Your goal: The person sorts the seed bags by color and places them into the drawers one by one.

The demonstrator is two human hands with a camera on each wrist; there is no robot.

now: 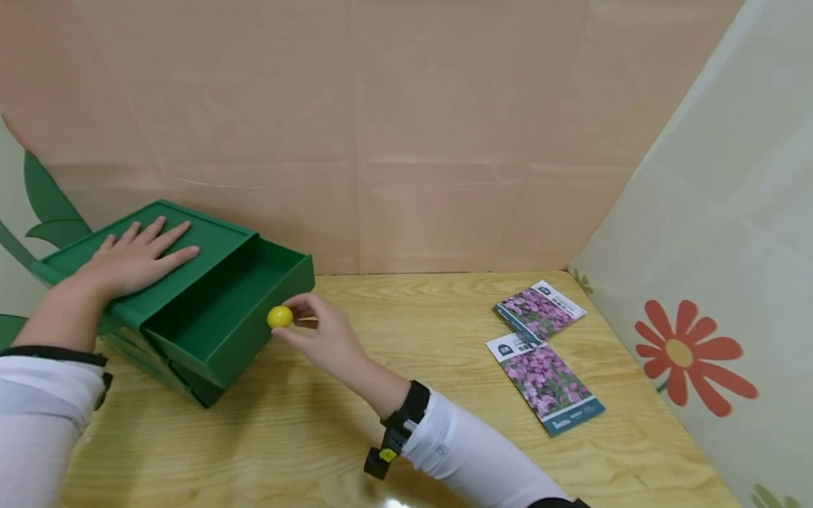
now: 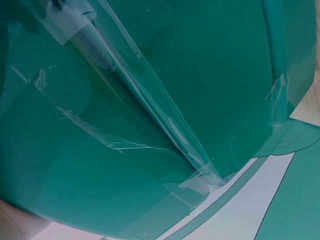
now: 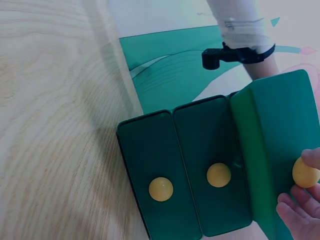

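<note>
A green drawer box (image 1: 190,261) stands at the left of the table, its top drawer (image 1: 241,339) pulled well out and showing a bare inside. My left hand (image 1: 136,257) rests flat on the lid with the fingers spread. With thumb and fingers, my right hand (image 1: 324,331) pinches the round yellow knob (image 1: 280,317) on the front of that drawer. In the right wrist view, two lower drawers are closed, each with a yellow knob (image 3: 218,175) of its own. Clear tape (image 2: 170,125) runs along the box's side in the left wrist view.
Two booklets with pink flowers (image 1: 552,384) lie overlapping on the right of the wooden table (image 1: 394,331). A tan paper wall (image 1: 444,141) rises behind. Pale side panels carry a red flower (image 1: 695,356) at right and green leaves (image 1: 51,187) at left.
</note>
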